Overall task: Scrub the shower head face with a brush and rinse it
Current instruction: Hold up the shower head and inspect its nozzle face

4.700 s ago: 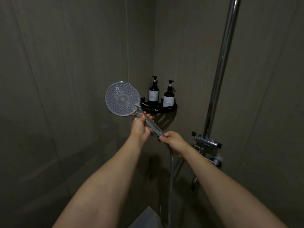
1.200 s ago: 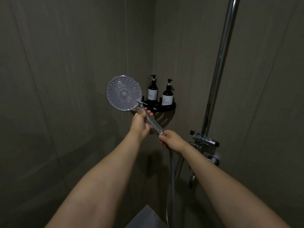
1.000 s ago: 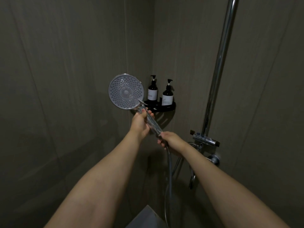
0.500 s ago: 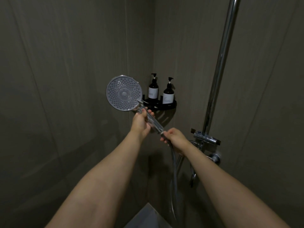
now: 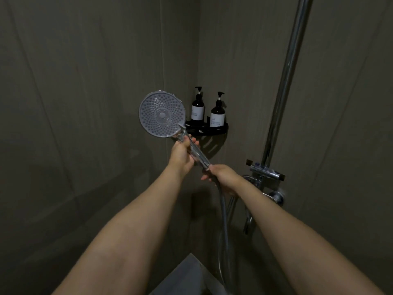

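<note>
A round grey shower head (image 5: 162, 114) with a dotted nozzle face is held up, its face turned towards me. My left hand (image 5: 181, 155) grips the upper part of its clear handle. My right hand (image 5: 223, 175) holds the handle's lower end, where the metal hose (image 5: 223, 220) joins and hangs down. No brush is in view and no water runs from the face.
Two dark pump bottles (image 5: 197, 106) (image 5: 217, 112) stand on a black corner shelf (image 5: 209, 129) behind the shower head. A chrome riser pole (image 5: 286, 81) with a mixer valve (image 5: 264, 172) is at the right. Dark tiled walls close in on both sides.
The shower head has shifted only slightly up and sideways between frames. Both hands keep the same hold on the handle.
</note>
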Demonstrator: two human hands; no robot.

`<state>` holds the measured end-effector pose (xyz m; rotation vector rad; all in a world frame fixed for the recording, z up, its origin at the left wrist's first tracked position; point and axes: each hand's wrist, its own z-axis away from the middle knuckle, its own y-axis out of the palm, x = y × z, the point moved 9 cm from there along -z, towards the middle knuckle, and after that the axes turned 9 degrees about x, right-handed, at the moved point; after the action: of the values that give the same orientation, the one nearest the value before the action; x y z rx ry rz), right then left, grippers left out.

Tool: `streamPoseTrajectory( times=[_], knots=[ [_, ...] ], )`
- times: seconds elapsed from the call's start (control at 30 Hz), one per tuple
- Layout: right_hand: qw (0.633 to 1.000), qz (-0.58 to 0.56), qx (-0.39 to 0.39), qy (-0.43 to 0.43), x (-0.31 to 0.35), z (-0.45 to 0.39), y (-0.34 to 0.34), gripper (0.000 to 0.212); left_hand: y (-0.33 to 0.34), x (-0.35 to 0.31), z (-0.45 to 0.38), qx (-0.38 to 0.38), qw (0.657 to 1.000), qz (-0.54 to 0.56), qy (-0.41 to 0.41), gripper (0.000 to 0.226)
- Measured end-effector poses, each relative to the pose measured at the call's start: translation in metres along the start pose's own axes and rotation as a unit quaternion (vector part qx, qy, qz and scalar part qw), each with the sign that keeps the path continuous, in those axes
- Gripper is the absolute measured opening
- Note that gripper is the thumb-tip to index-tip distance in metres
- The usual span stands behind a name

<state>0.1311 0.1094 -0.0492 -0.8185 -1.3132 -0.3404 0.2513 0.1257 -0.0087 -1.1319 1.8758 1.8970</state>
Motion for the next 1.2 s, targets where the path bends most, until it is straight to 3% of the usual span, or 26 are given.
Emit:
streamPoseTrajectory(
  times=[0.07,0.17,0.33,0.43,0.5,0.57,0.63,0.77,0.87,1.03,1.1,1.2],
  knots=[
    [1.0,0.028,-0.012,-0.007,0.0,0.001,-0.001,0.033,-0.002,0.005,0.002,0.003,1.0,0.01,-0.001,0.021],
    [0.996,0.078,-0.041,0.003,-0.005,0.003,-0.004,0.016,-0.008,0.011,0.004,-0.004,1.0,0.025,0.002,0.022],
    [0.999,-0.032,-0.004,0.038,-0.023,0.007,0.01,0.03,-0.022,0.025,0.007,-0.024,0.999,0.018,-0.013,0.024],
    [0.997,0.047,0.005,0.068,-0.029,0.009,0.009,0.026,-0.03,0.033,0.009,-0.035,0.999,0.031,-0.016,0.024],
    [0.993,0.084,-0.016,0.083,-0.039,0.01,0.007,0.009,-0.034,0.039,0.011,-0.039,0.998,0.035,-0.015,0.022],
    [0.994,0.067,-0.048,0.075,-0.046,0.012,0.004,0.012,-0.039,0.044,0.013,-0.047,0.998,0.033,-0.016,0.022],
    [0.998,0.021,-0.02,0.062,-0.049,0.015,0.011,0.007,-0.043,0.047,0.014,-0.053,0.998,0.038,-0.011,0.023],
    [0.997,0.013,0.017,0.069,-0.054,0.014,0.013,0.028,-0.05,0.056,0.016,-0.055,0.997,0.048,-0.018,0.024],
    [0.997,0.026,-0.031,0.067,-0.065,0.012,0.004,0.01,-0.052,0.061,0.016,-0.056,0.997,0.049,-0.022,0.023],
    [0.994,-0.062,-0.018,0.088,-0.085,0.013,0.009,0.022,-0.057,0.07,0.016,-0.061,0.997,0.028,-0.032,0.023],
    [0.996,-0.018,0.003,0.089,-0.09,0.012,0.01,0.024,-0.058,0.074,0.018,-0.062,0.997,0.023,-0.034,0.023],
    [0.996,0.008,-0.035,0.082,-0.095,0.012,0.002,0.013,-0.057,0.079,0.019,-0.06,0.997,0.03,-0.036,0.024]
  ],
)
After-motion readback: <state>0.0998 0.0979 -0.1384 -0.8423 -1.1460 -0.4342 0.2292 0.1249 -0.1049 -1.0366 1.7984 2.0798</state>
